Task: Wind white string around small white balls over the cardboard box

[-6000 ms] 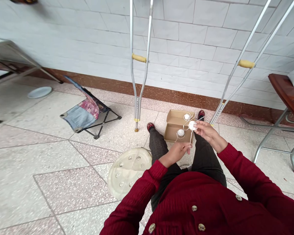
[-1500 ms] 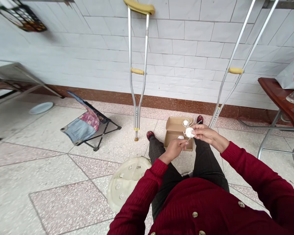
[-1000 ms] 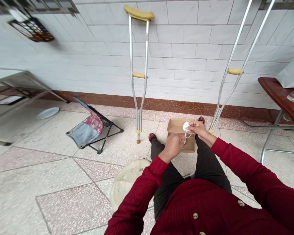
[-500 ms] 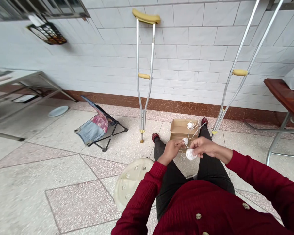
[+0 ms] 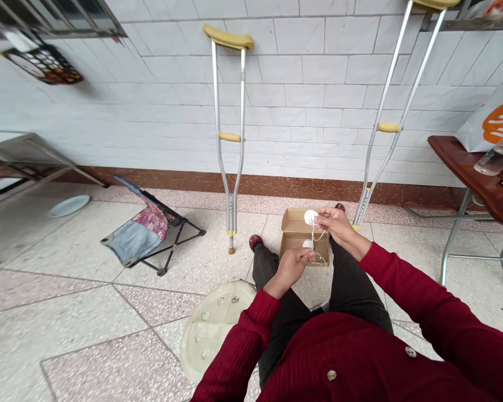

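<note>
Left hand has a tight pinch on thin white string, which runs roughly straight up to a fluffy white ball pinched by the right hand, just above an open cardboard box holding a second ball.

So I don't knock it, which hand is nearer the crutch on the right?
Right hand, just left of the crutch's foot; left hand farther off, by the cardboard box's near edge.
</note>
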### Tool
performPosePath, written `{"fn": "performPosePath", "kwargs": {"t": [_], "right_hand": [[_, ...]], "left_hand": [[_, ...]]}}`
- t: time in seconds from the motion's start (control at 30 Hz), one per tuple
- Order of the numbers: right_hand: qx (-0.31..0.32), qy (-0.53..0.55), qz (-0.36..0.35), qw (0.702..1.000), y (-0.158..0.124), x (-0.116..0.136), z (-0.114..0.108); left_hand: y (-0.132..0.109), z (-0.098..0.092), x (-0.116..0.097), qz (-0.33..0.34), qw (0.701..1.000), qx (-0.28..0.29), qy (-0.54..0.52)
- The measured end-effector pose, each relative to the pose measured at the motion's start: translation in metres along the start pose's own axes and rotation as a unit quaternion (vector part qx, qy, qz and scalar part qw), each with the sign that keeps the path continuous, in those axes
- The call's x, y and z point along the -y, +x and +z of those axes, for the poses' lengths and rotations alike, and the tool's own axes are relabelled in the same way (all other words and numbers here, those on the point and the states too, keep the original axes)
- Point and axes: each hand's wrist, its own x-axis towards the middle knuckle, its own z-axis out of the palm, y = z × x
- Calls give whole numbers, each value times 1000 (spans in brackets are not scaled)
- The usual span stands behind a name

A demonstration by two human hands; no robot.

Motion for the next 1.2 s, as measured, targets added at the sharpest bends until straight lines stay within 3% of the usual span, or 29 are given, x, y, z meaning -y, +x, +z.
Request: {"fn": "performPosePath", "kwargs": {"t": [0.13,0.27,0.33,0.47,0.57,0.67,0.77,0.83,0.9,1.03,1.13,1.2], "right_hand": [[129,-11,62,990,-34,17,1],[223,-62,168,958,-52,0,-7],[212,-92,196,953,-46,-13,-13],[51,-114,130,984,-16,-22,-20],[-6,-78,21,997,8,-8,-14],[-1,-50,-64,997,19,13,2],[1,-23,-101,995,14,31,17],[22,-12,-84,996,-1,37,20],[81,-30,-26,996,-23,34,17],[209,-98,126,965,-63,-1,-4],[167,-123,196,958,-64,-34,-20],[101,-136,177,970,-48,-48,-25]], "left_hand": [[4,-15,14,-27,999,-38,-2],[32,-46,8,13,991,-100,84],[44,-61,-7,67,981,-108,150],[45,-70,-40,123,963,-107,216],[31,-57,-53,91,974,-92,185],[15,-39,-54,60,991,-67,101],[6,-24,-42,48,997,-52,15],[4,-16,-27,35,998,-45,-11],[5,-12,-10,21,998,-54,-7],[20,-26,11,31,993,-86,80],[33,-43,-2,89,976,-71,184],[38,-48,-19,118,961,-57,243]]}}
